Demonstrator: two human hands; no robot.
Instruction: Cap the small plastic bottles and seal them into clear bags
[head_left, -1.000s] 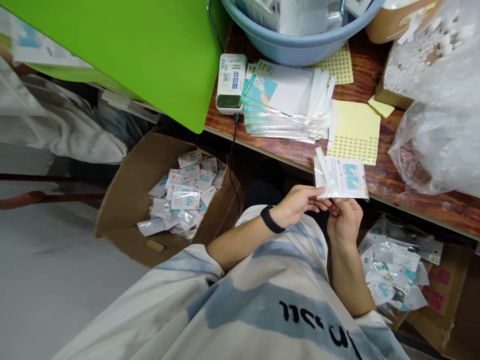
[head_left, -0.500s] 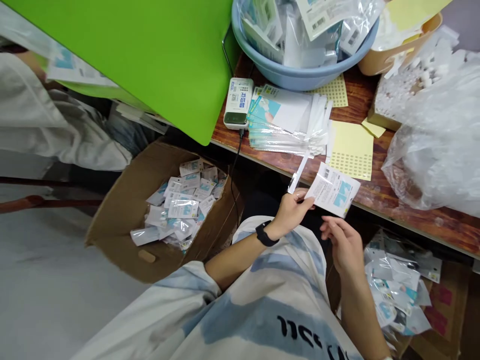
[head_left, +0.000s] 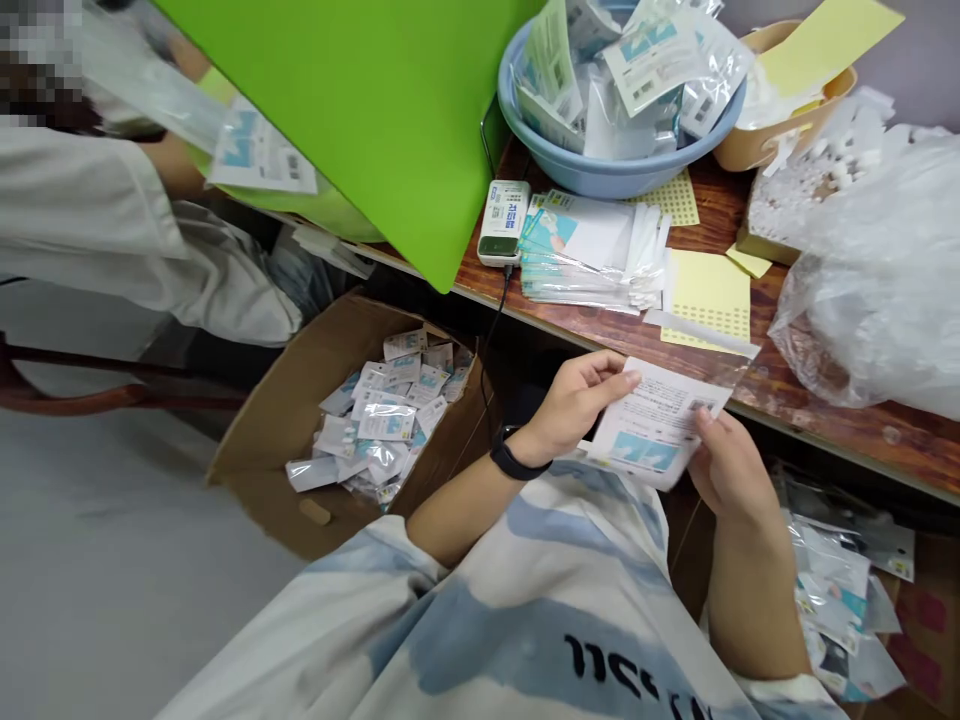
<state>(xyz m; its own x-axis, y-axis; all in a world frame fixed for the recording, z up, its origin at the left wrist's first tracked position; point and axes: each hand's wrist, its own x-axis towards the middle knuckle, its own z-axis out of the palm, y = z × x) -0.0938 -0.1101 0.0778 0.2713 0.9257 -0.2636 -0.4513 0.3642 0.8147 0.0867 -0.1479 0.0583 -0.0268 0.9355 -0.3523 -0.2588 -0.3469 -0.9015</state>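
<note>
Between my hands, over my lap at the table's front edge, is a white and blue printed package (head_left: pixel 651 425) with a clear flap at its upper right. My left hand (head_left: pixel 581 405) is closed on its left side, thumb on top. On its right side, my right hand (head_left: pixel 731 460) pinches it, thumb near the barcode. Behind it on the table lies a fanned stack of similar packages (head_left: pixel 581 250), beside a small white device (head_left: pixel 504 222) with a cable. A yellow sticker sheet (head_left: pixel 709 290) lies right of the stack.
A blue basin (head_left: pixel 622 178) of packages and a tan basket (head_left: pixel 780 130) stand behind. Plastic bags (head_left: pixel 885 290) are at right. A cardboard box (head_left: pixel 277 440) of packages is at lower left. A green panel (head_left: pixel 375 110) separates another person's sleeve (head_left: pixel 90 210). More packages (head_left: pixel 840 590) lie lower right.
The package has turned and moved nearer my body, its clear flap now extended. My right hand has come up and closed on it. The view has shifted slightly left.
</note>
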